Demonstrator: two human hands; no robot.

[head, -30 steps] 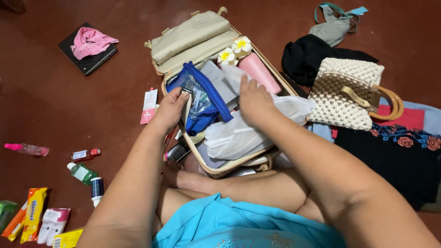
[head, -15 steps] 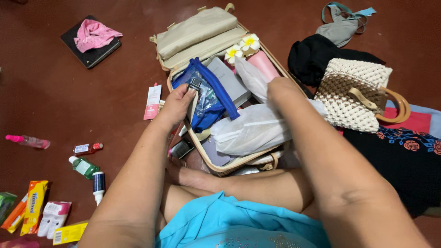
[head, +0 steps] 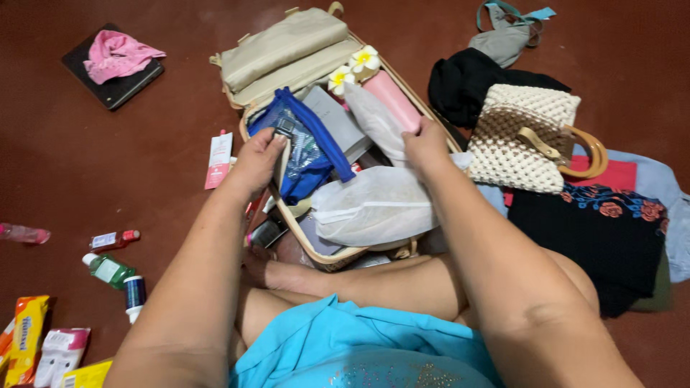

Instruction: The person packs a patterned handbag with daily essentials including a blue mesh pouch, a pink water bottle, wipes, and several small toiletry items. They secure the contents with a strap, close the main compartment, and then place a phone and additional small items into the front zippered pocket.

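Where the dark red floor point(head: 86, 187) spreads out widest, I see the open beige suitcase point(head: 280, 54) lying in front of my crossed legs, its lid folded back away from me. Inside it, a white fabric bag point(head: 374, 205) rests nearest me, between my two hands. Beyond it sits the blue clear-sided pouch point(head: 305, 154), tilted against the case's left edge. My left hand point(head: 257, 159) is closed on that pouch's near corner, fingers curled over its zip end. My right hand point(head: 425, 146) is apart from it, gripping a second white bag point(head: 377, 122) beside a pink roll point(head: 392, 99). Small bottles point(head: 108, 269) lie well left on the floor.
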